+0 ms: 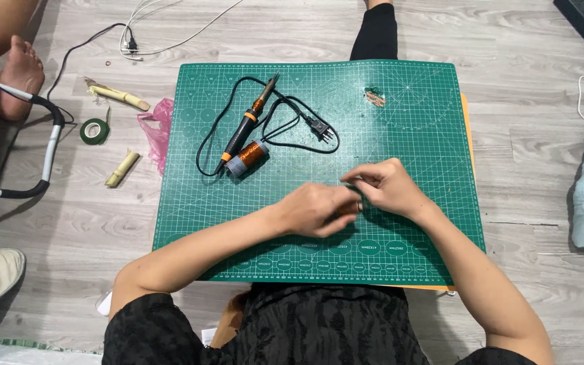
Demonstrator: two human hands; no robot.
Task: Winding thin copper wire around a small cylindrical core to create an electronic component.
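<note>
**Hand Positions and Work Area Layout on the Cutting Mat**

The green cutting mat (400, 135) lay flat on the grey wood-pattern floor (508, 40). Both hands met over the lower middle of the mat, touching each other.

The left hand (315, 208) was curled with its fingers closed around a small object (354, 207). Only a sliver of that object showed between the two hands, so its kind could not be determined. The right hand (386, 186) was pinched narrow, with thumb and forefinger pressed together at the top of the hand, just above the small object. Whether a fine wire ran between those fingers could not be determined.

The following items lay on the upper left part of the mat, well apart from the hands:

- A soldering iron (248, 125) with a black and orange handle, its tip pointing toward the far edge of the mat.
- The iron's black cord, looped around it and ending in a plug (320, 128).
- A spool of copper wire (247, 158), lying on its side and touching the handle end of the iron.

A small scrap of parts (374, 97) lay near the far edge of the mat.

On the floor left of the mat lay a roll of green tape (94, 130), two pale bamboo pieces (122, 169) and a pink plastic bag (158, 132).
</note>
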